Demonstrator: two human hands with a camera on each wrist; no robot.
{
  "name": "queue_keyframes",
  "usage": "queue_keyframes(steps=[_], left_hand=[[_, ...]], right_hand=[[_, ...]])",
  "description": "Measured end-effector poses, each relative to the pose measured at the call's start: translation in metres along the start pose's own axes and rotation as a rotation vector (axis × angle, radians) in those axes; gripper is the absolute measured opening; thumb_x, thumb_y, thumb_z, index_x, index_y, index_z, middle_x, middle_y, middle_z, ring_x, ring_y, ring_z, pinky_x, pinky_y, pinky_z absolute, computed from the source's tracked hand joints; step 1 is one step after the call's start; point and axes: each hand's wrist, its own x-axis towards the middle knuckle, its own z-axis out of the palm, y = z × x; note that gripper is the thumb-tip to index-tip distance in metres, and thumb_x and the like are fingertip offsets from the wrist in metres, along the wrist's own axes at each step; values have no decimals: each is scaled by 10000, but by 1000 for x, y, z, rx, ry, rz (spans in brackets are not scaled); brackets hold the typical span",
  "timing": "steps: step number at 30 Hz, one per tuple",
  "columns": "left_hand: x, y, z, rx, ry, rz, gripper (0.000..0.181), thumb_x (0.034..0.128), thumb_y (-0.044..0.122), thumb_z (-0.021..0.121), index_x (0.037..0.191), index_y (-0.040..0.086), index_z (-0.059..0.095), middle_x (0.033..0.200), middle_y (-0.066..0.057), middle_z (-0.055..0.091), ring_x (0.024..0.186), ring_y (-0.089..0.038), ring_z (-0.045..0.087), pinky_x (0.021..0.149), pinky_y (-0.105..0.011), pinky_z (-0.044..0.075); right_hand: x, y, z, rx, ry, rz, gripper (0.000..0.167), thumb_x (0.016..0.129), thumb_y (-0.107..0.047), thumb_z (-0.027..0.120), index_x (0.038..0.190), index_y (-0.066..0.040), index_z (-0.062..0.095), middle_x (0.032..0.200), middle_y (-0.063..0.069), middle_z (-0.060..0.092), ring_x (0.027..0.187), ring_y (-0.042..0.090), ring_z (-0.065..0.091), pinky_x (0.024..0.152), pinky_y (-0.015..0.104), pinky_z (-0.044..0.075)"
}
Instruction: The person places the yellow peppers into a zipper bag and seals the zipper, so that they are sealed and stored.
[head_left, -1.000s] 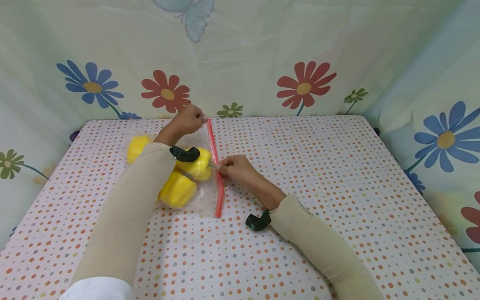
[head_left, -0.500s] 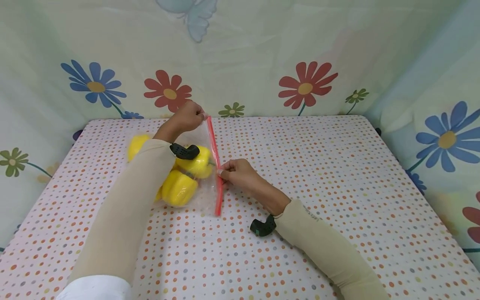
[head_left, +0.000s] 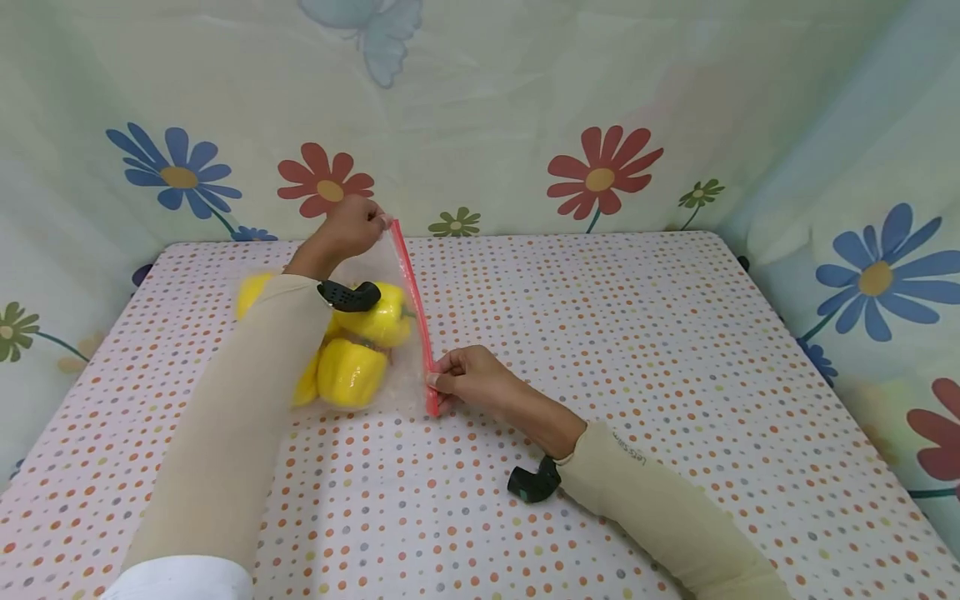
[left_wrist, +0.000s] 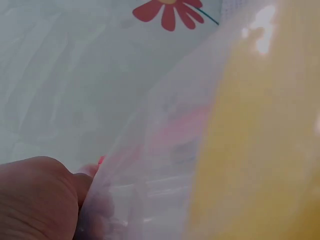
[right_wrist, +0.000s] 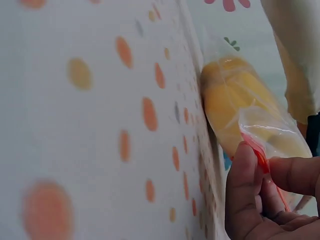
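A clear zip bag [head_left: 405,392] with a red zip strip along its mouth holds several yellow bell peppers [head_left: 352,373]. My left hand [head_left: 351,225] pinches the far corner of the bag's mouth, raised near the table's back edge. Close to the near end of the strip, my right hand [head_left: 476,379] pinches the red zip [right_wrist: 261,159] between thumb and fingers. The strip runs taut between both hands. In the left wrist view, bag film and a blurred yellow pepper [left_wrist: 260,135] cover much of the scene, and the left fingertips are partly hidden behind the film.
The table wears a white cloth [head_left: 600,333] with coloured dots. Behind it hangs a curtain [head_left: 480,100] printed with flowers, which also closes off both sides. Each wrist carries a black device, such as the right wrist camera [head_left: 534,482].
My right hand has slid along the red zip toward its near end. My left hand has shifted slightly left, drawing the bag's far corner with it.
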Motion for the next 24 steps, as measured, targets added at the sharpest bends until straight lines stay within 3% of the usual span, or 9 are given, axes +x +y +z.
queue_keyframes(steps=[1,7,10,17,20,24], left_hand=[[0,1,0,6,4,3,296,1028,189,478,1037,-47,656,826,-113,506,707,-230,417,651,-326,375],[1,0,2,35,10,39,316,1028,176,477,860,-28,650,630,-59,408,556,-190,349,586,-322,331],[1,-2,3,37,8,39,332,1031,177,469,815,-23,623,612,-49,389,539,-183,336,575,-319,326],[0,-3,7,41,2,52,300,1028,179,479,909,-34,654,784,-113,493,656,-229,407,627,-333,366],[0,-3,10,2,-9,77,301,1028,169,480,955,-58,665,855,-128,509,699,-244,419,649,-338,368],[-3,-4,11,-83,-16,38,282,1027,179,489,1034,-46,659,866,-124,525,753,-246,457,694,-332,403]], right_hand=[[-1,0,0,-5,-3,-1,125,949,-82,622,967,42,620,817,125,653,673,201,679,658,285,550],[-6,7,-2,-64,-39,-18,118,950,-82,617,927,33,615,780,119,654,661,190,667,642,286,547],[-9,11,-2,-67,-64,-15,103,951,-62,606,931,39,611,782,119,667,665,191,667,639,294,553],[-14,14,-7,-34,-128,21,82,942,-20,593,948,62,593,788,158,679,658,216,672,638,312,562],[-14,14,-9,-15,-165,18,89,934,-15,600,958,70,592,795,161,683,667,217,678,651,321,568],[-12,12,-11,34,-222,22,99,934,-12,593,973,78,604,818,175,693,699,229,689,683,352,577]])
